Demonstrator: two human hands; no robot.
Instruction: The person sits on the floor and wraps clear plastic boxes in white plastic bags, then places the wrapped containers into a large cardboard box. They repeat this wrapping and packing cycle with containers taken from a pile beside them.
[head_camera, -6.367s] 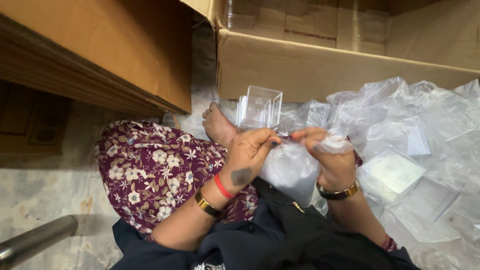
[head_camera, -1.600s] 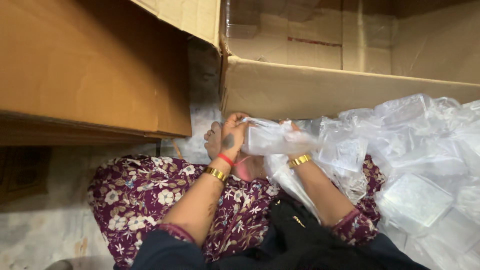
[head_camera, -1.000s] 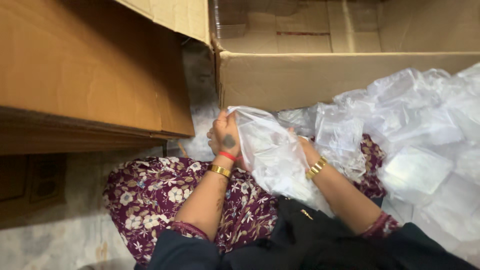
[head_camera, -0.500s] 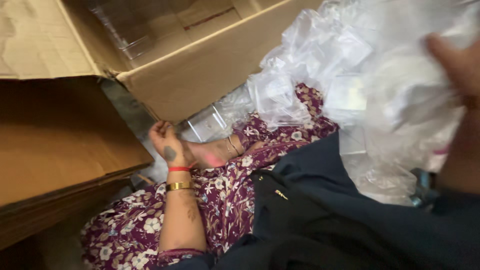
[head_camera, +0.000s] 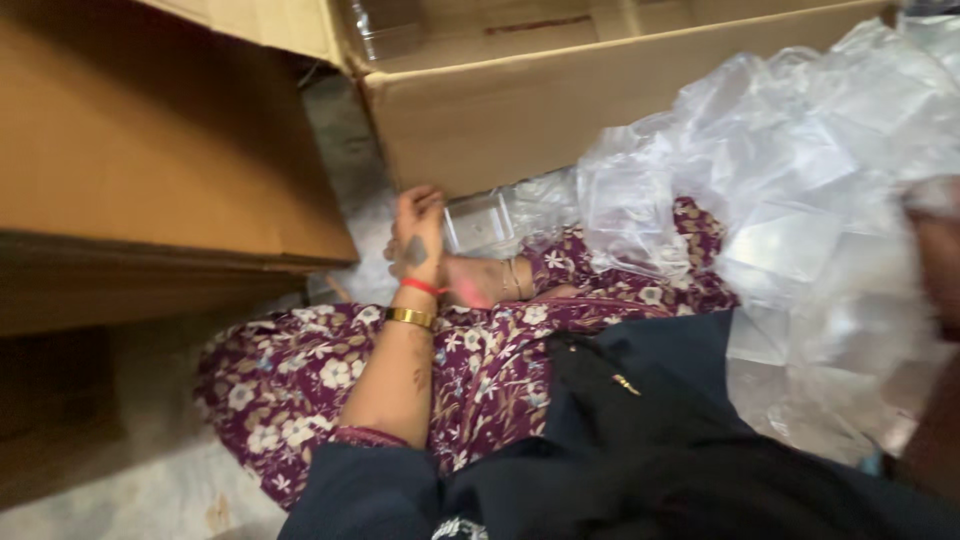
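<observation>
The left hand (head_camera: 418, 232) reaches forward past the knee, its fingers loosely extended and released, touching or just short of a small clear square plastic container (head_camera: 480, 221) that lies on the floor at the foot of a large open brown cardboard box (head_camera: 560, 110); I cannot tell whether the fingertips actually grip it. A red thread band and a gold bangle (head_camera: 408, 317) ring that wrist. The right hand (head_camera: 935, 270) is a blur at the right edge, pressed against a big heap of crumpled clear plastic bags (head_camera: 800, 200); whether it is clenched on the film or only resting there cannot be told. By my judgement the step in hand is fetching the next clear container from beside the box, and the next move calls for closing the left fingers around its rim and lifting it clear of the bare foot (head_camera: 480, 282) just beside it. The person sits cross-legged in purple floral-print trousers (head_camera: 300, 390) and a dark navy top. A second, flat-sided brown cardboard carton (head_camera: 150, 150) stands close on the left. Beneath everything is a pale mottled stone floor (head_camera: 130, 500), dim and cramped between the boxes.
</observation>
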